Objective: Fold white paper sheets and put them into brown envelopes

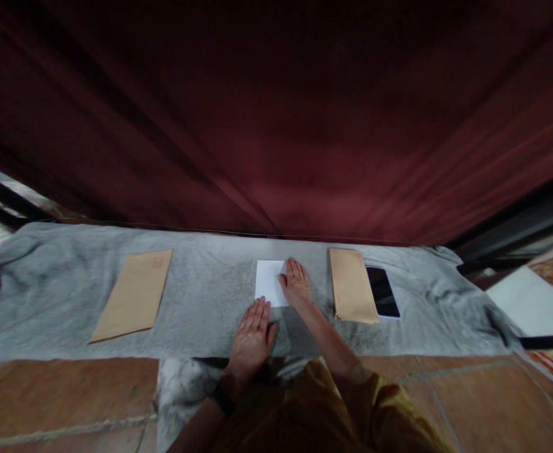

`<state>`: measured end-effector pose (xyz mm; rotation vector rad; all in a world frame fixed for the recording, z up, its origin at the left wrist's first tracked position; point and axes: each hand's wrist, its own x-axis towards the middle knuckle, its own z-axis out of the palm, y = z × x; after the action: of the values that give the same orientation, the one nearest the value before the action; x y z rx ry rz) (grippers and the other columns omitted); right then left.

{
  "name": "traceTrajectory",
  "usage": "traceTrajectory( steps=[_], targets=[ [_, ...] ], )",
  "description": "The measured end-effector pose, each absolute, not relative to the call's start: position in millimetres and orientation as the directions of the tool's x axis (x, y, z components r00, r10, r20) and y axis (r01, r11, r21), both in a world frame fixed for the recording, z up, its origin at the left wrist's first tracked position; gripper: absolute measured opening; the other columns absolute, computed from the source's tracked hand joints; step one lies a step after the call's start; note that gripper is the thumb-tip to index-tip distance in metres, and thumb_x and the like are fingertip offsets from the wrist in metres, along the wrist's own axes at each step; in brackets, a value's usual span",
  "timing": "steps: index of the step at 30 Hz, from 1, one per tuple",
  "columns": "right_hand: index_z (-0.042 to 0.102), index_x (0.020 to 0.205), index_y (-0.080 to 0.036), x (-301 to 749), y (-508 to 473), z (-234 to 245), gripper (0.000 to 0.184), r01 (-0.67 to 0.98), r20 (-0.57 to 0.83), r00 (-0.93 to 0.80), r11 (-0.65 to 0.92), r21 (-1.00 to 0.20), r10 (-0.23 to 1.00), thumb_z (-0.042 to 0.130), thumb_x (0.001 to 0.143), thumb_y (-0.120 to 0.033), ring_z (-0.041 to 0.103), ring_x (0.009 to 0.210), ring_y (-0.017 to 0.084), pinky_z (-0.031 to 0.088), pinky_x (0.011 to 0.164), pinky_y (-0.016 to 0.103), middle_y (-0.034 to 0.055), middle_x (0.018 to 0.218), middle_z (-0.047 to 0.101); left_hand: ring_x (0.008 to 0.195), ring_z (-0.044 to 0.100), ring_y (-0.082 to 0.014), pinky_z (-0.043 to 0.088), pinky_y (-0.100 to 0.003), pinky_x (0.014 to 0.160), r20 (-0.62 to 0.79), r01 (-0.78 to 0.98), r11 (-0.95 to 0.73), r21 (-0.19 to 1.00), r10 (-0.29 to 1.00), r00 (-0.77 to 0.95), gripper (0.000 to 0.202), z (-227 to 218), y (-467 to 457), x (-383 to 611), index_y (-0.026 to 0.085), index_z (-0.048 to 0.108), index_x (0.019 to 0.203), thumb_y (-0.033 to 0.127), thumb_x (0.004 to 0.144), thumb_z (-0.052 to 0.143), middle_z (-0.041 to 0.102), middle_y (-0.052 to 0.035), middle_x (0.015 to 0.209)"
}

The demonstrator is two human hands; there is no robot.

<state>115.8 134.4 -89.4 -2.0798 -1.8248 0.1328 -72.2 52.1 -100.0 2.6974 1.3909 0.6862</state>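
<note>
A white sheet of paper [270, 281], roughly square, lies flat on the grey cloth in front of me. My right hand [297, 284] rests flat over its right edge, fingers stretched forward. At the sheet's lower left corner are the fingertips of my left hand [252, 330]; that hand lies flat with its fingers out and its thumb a little apart. Neither hand grips anything. To the right of the sheet is a brown paper envelope [353, 286], apart from my right hand. Another brown envelope [134, 292] lies farther off to the left.
A grey cloth [201, 314] covers the long narrow surface. A dark-screened phone [382, 292] lies against the right envelope's right side. Behind hangs a dark red curtain [304, 157]. White paper [533, 302] shows at the far right, and a tiled floor [68, 396] below.
</note>
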Motion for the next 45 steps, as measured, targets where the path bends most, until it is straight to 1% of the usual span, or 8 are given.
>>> traceTrajectory(
  steps=[12, 16, 21, 29, 34, 37, 40, 45],
  targets=[
    [0.066, 0.125, -0.017, 109.1, 104.9, -76.7, 0.037, 0.734, 0.055, 0.367, -0.252, -0.631, 0.929, 0.052, 0.091, -0.022, 0.068, 0.1, 0.024, 0.052, 0.09, 0.033, 0.0132, 0.11, 0.073, 0.143, 0.048, -0.0311, 0.045, -0.051, 0.116, 0.363, 0.751, -0.591, 0.295, 0.796, 0.484, 0.055, -97.7, 52.2, -71.4, 0.012, 0.047, 0.152, 0.032, 0.1, 0.046, 0.051, -0.0177, 0.153],
    [0.072, 0.109, -0.017, 111.5, 108.0, -67.3, 0.027, 0.602, -0.102, 0.384, -0.333, -0.725, 0.918, 0.054, 0.089, -0.021, 0.069, 0.082, 0.02, 0.051, 0.073, 0.026, 0.0081, 0.091, 0.076, 0.143, 0.048, -0.0307, 0.044, -0.05, 0.117, 0.364, 0.758, -0.581, 0.295, 0.802, 0.473, 0.054, -97.5, 50.9, -71.3, 0.011, 0.049, 0.15, 0.032, 0.1, 0.047, 0.052, -0.0175, 0.152],
    [0.075, 0.087, -0.014, 103.9, 96.2, -52.9, 0.023, 0.568, -0.114, 0.275, -0.257, -0.782, 0.955, 0.053, 0.091, -0.018, 0.068, 0.07, 0.016, 0.049, 0.062, 0.021, 0.0033, 0.076, 0.075, 0.144, 0.047, -0.0309, 0.042, -0.052, 0.118, 0.351, 0.737, -0.563, 0.374, 0.821, 0.45, 0.052, -97.0, 50.2, -72.7, 0.012, 0.052, 0.147, 0.036, 0.101, 0.047, 0.053, -0.0173, 0.152],
    [0.069, 0.129, -0.027, 75.8, 62.2, -29.8, 0.04, 0.628, 0.173, 0.101, 0.072, -0.775, 0.98, 0.043, 0.1, -0.02, 0.07, 0.114, 0.017, 0.054, 0.099, 0.027, 0.0018, 0.129, 0.073, 0.139, 0.054, -0.0236, 0.045, -0.043, 0.116, 0.112, 0.316, -0.153, 0.936, 0.983, 0.143, 0.056, -51.9, 62.4, -53.6, 0.021, 0.048, 0.149, 0.048, 0.1, 0.048, 0.055, -0.0109, 0.152],
    [0.061, 0.14, -0.024, 69.4, 46.0, -33.1, 0.042, 0.643, 0.276, -0.067, 0.253, -0.723, 0.959, 0.044, 0.102, -0.027, 0.056, 0.136, 0.016, 0.044, 0.116, 0.031, 0.0037, 0.147, 0.06, 0.107, 0.071, -0.024, 0.054, -0.04, 0.1, -0.083, -0.024, 0.083, 0.996, 0.997, 0.001, 0.042, -34.6, 75.8, -45.3, 0.017, 0.069, 0.111, 0.052, 0.09, 0.06, 0.076, -0.0105, 0.114],
    [0.055, 0.144, -0.023, 79.5, 43.4, -46.7, 0.046, 0.622, 0.266, 0.113, 0.141, -0.771, 0.957, 0.045, 0.101, -0.034, 0.052, 0.14, 0.021, 0.043, 0.118, 0.039, 0.0077, 0.151, 0.055, 0.095, 0.074, -0.0246, 0.058, -0.039, 0.089, -0.219, -0.212, 0.207, 0.955, 0.975, -0.035, 0.042, -39.7, 79.7, -49.2, 0.016, 0.069, 0.108, 0.049, 0.081, 0.068, 0.078, -0.0094, 0.102],
    [0.05, 0.147, -0.017, 90.9, 44.8, -62.8, 0.051, 0.46, 0.089, 0.336, -0.081, -0.884, 0.938, 0.043, 0.101, -0.037, 0.064, 0.125, 0.025, 0.055, 0.104, 0.042, 0.0148, 0.14, 0.063, 0.087, 0.074, -0.0254, 0.059, -0.039, 0.08, -0.284, -0.327, 0.264, 0.907, 0.959, -0.013, 0.049, -45.7, 80.4, -50.9, 0.014, 0.069, 0.109, 0.047, 0.074, 0.076, 0.079, -0.0097, 0.096],
    [0.067, 0.117, -0.018, 99.8, 47.4, -70.2, 0.038, 0.279, -0.187, 0.281, -0.266, -0.923, 0.941, 0.042, 0.101, -0.042, 0.074, 0.072, 0.02, 0.061, 0.06, 0.029, 0.0071, 0.088, 0.077, 0.073, 0.071, -0.0224, 0.056, -0.035, 0.069, -0.293, -0.304, 0.281, 0.91, 0.956, 0.009, 0.047, -50.0, 82.4, -47.1, 0.012, 0.07, 0.102, 0.045, 0.069, 0.078, 0.078, -0.0086, 0.088]
  ],
)
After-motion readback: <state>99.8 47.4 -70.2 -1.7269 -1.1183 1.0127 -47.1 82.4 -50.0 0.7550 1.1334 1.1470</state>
